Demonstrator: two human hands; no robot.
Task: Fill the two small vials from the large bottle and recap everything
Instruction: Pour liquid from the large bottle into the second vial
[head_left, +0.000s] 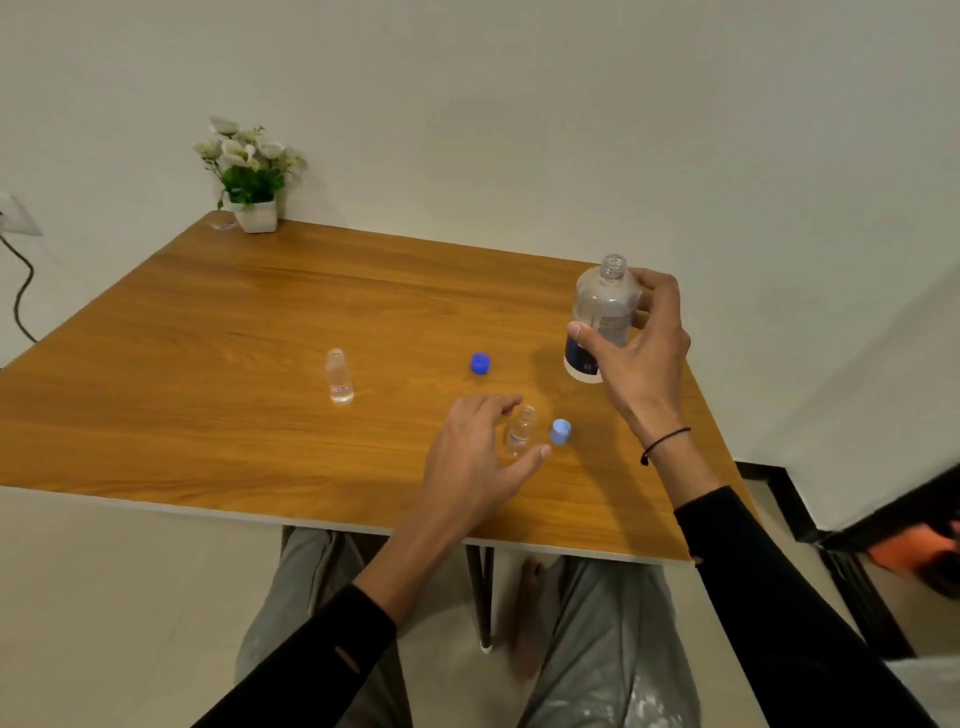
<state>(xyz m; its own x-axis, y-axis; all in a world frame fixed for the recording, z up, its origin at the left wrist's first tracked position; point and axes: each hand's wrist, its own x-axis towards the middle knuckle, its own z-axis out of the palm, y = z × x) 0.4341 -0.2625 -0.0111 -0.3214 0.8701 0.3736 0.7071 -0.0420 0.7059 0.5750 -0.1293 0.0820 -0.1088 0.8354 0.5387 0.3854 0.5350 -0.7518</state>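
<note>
The near edge of the wooden bench (208, 415) runs across the lower view, with the person's grey-trousered knees and one dark bench leg (482, 597) showing beneath it. Just inside that edge the left hand (470, 462) hovers with relaxed, spread fingers and thumb on either side of a small uncapped vial (521, 434); whether skin touches the glass cannot be told, and the hand grips nothing. A pale blue cap (560, 432) stands just beside this vial on its right. The vial carries a small label whose writing is too blurred to read. Further in, a dark blue cap (480, 363) lies alone near the bench's middle, and a second small vial (340, 378), upright, uncapped and holding clear liquid, stands well apart to the left with open bench surface all round it; its label is likewise unreadable. At the right side, close to the bench's right edge, the right hand (641, 343) grips the large bottle (602, 317) round its body, thumb in front and fingers behind; the bottle is uncapped, roughly upright and raised off the bench, with a dark blue and white label, text illegible. A black cord circles the right wrist. At the far left corner a white pot of artificial flowers (254, 176) stands against the wall, leaving the wide left half of the bench free.
</note>
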